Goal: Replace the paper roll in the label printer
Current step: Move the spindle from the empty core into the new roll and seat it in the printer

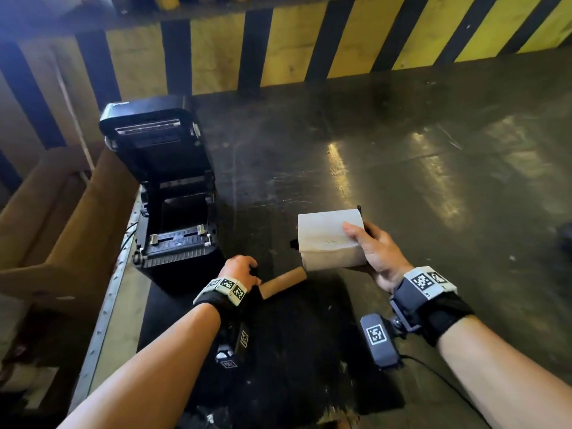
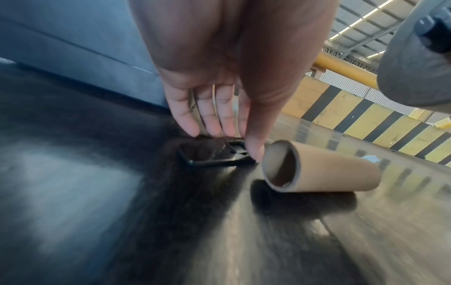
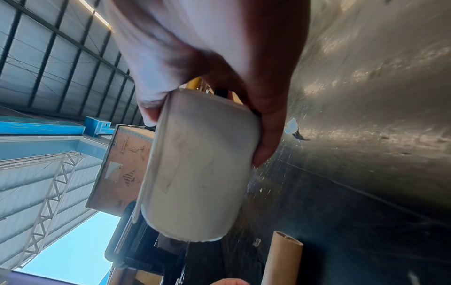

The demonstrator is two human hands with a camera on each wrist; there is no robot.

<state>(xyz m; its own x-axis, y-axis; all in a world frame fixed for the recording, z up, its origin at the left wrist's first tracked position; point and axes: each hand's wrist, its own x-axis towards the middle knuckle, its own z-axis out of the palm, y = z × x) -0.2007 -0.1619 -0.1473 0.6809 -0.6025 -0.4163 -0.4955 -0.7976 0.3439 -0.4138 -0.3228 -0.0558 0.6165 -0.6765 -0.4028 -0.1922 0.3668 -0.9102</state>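
The black label printer (image 1: 173,196) stands at the table's left with its lid raised and its roll bay bare. My right hand (image 1: 368,246) grips a white paper roll (image 1: 328,239) just above the table; a black spindle sticks out of both ends of the roll. The right wrist view shows the thumb and fingers of that hand (image 3: 205,135) wrapped round the roll (image 3: 200,173). In front of the printer my left hand (image 2: 229,140) reaches down and pinches a small black plastic piece (image 2: 212,156) lying on the table. An empty brown cardboard core (image 1: 283,281) (image 2: 324,171) lies beside that hand.
Open cardboard boxes (image 1: 62,227) stand beyond the table's left metal edge (image 1: 114,283). A yellow and black striped barrier (image 1: 309,48) runs along the back. The dark glossy tabletop (image 1: 418,156) stretches to the right, with a black mat (image 1: 294,351) near me.
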